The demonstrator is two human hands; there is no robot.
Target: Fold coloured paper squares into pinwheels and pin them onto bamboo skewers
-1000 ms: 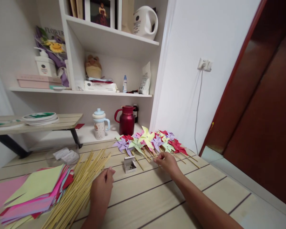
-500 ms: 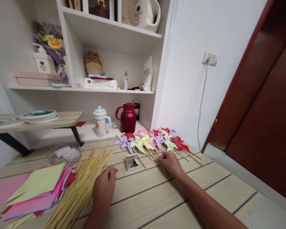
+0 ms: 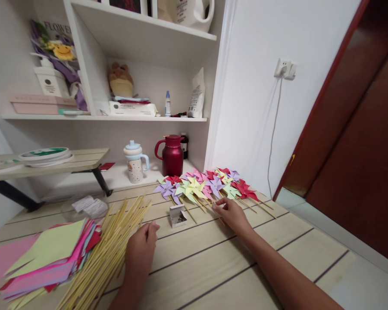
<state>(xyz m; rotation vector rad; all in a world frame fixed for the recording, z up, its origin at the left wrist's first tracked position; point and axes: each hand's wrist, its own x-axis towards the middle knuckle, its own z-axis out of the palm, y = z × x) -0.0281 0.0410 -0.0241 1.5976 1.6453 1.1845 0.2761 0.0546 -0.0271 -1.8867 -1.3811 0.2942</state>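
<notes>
Paper pinwheels in pink, purple, yellow, green and red lie grouped at the back of the table, their sticks pointing toward me. My right hand hovers over the sticks at the near side, its thumb and forefinger a little apart around one stick's place; I see no firm grip. Loosely curled, my left hand rests beside a bundle of thin bamboo sticks, with nothing visible in its fingers. Between the hands stands a small open box with tiny dark metal pieces inside.
A stack of coloured paper sheets lies at the left. Behind are a clear plastic container, a small raised stand, a lidded cup and a red jug. White shelves rise at the back.
The fingers of my right hand have loosened from a pinch on a pinwheel stick, and the hand has lifted slightly. My left hand stays nearly still. The view has shifted slightly.
</notes>
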